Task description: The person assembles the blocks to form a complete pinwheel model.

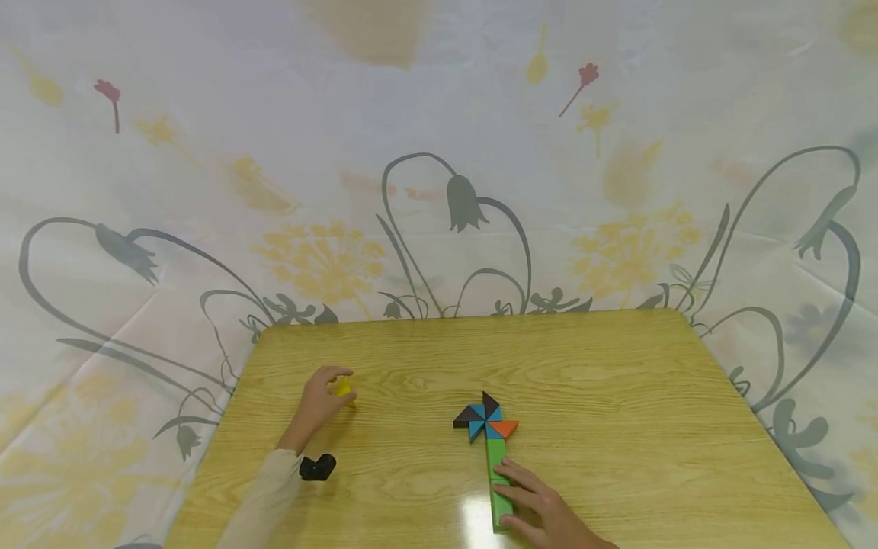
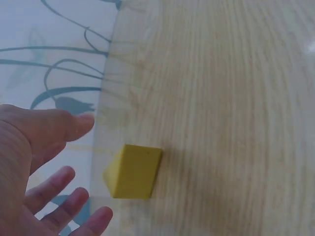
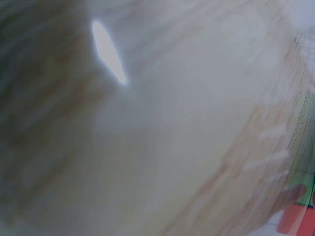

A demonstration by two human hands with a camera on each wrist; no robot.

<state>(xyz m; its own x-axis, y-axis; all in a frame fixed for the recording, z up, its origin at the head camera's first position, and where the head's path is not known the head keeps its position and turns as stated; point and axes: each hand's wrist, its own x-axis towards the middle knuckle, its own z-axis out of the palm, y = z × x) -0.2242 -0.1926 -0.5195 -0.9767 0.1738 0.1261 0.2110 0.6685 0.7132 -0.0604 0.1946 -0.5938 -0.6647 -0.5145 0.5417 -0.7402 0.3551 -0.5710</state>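
Note:
My left hand (image 1: 318, 404) is at the left of the table, with thumb and fingers spread around a small yellow triangular block (image 1: 341, 387). In the left wrist view this yellow block (image 2: 135, 172) rests on the wood, just beyond the parted fingers (image 2: 88, 196). Fingertips of my right hand (image 1: 542, 507) touch the right side of a column of green blocks (image 1: 497, 457). Above that column sits a pinwheel of blue triangles (image 1: 477, 412), dark triangles (image 1: 490, 404) and one orange triangle (image 1: 504, 428). The right wrist view is mostly tabletop glare.
A wood-grain table (image 1: 617, 381) fills the lower part, its far edge close to a flower-patterned cloth backdrop (image 1: 432, 259). The black wrist camera (image 1: 318, 467) sits at the left sleeve's cuff. A red piece (image 3: 295, 220) shows at the right wrist view's corner.

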